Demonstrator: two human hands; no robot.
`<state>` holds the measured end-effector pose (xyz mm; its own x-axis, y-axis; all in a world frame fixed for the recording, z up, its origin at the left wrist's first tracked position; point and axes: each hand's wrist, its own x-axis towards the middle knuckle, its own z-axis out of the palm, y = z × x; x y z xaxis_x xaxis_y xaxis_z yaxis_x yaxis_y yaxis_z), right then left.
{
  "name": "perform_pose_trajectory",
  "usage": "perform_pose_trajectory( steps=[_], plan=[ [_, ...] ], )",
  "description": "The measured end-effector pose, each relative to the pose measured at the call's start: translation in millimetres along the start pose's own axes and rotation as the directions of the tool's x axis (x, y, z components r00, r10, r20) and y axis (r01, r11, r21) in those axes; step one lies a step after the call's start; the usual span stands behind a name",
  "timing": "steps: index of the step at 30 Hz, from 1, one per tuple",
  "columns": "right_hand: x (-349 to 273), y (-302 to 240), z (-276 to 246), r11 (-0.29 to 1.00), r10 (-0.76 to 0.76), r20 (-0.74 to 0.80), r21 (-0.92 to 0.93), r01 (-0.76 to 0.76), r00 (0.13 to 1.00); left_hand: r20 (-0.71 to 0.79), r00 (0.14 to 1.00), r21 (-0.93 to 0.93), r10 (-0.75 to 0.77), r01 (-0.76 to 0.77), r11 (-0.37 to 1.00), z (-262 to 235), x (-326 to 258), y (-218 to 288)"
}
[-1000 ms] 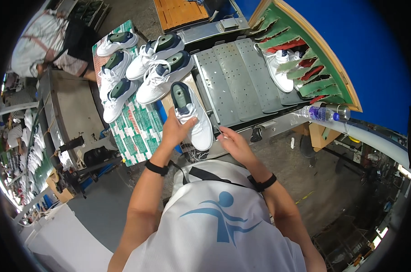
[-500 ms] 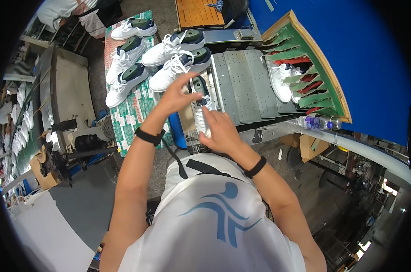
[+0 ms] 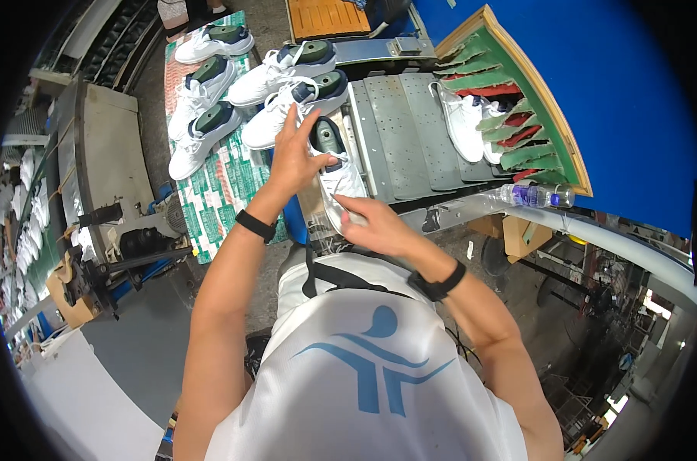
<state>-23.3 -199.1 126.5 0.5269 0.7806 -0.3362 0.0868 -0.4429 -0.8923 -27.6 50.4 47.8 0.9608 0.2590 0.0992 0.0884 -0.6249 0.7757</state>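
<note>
A white sneaker (image 3: pixel 341 180) with a dark green insole and navy lining stands close in front of me, its toe toward my body. My left hand (image 3: pixel 293 157) is at its left side, fingers spread up beside the collar and the thumb resting over the tongue. My right hand (image 3: pixel 379 227) is lower down by the laces. Its index finger reaches to the laced front, with the thumb bent below and the other fingers curled. Whatever may lie between thumb and index finger is too small to make out. The toe is partly hidden behind the right hand.
Several white sneakers (image 3: pixel 202 138) stand on a green-and-white patterned board (image 3: pixel 233 192) at left. To the right, a grey slatted conveyor (image 3: pixel 398 138) leads under a wood-framed opening with green strips (image 3: pixel 544 115), where more white shoes (image 3: pixel 463 127) sit. A plastic bottle (image 3: pixel 540 196) lies on the conveyor's edge.
The view has shifted a little. My left thumb has come down onto the tongue, and my right hand has moved lower along the sneaker toward its toe.
</note>
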Motion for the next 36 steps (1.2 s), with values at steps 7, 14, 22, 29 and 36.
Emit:
perform_pose_trajectory(
  steps=[7, 14, 22, 29, 36],
  plan=[
    [14.8, -11.4, 22.5, 0.997, -0.054, -0.003, 0.052, 0.054, 0.999, -0.049, 0.999, 0.024, -0.014, 0.015, 1.000, 11.9, 1.8, 16.2],
    [-29.0, 17.4, -3.0, 0.994, -0.081, 0.219, -0.052, 0.095, 0.972, 0.040, 0.993, -0.109, -0.109, 0.112, 0.988, 10.9, -4.6, -8.2],
    [8.9, 25.5, -26.9, 0.855, -0.224, -0.134, -0.502, 0.128, 0.965, 0.058, 0.989, -0.156, -0.135, 0.143, 0.977, 19.0, -4.1, 7.9],
    [-82.9, 4.2, -29.2, 0.871, -0.061, -0.081, -0.491, 0.013, 0.995, -0.110, 0.980, -0.059, -0.168, 0.162, 0.985, 15.9, -12.9, 24.6],
    [5.2, 33.2, -12.2, 0.876, -0.219, -0.204, -0.471, 0.101, 0.954, 0.022, 0.897, -0.320, -0.441, 0.424, 0.847, 38.5, -17.5, 7.8]
  ],
)
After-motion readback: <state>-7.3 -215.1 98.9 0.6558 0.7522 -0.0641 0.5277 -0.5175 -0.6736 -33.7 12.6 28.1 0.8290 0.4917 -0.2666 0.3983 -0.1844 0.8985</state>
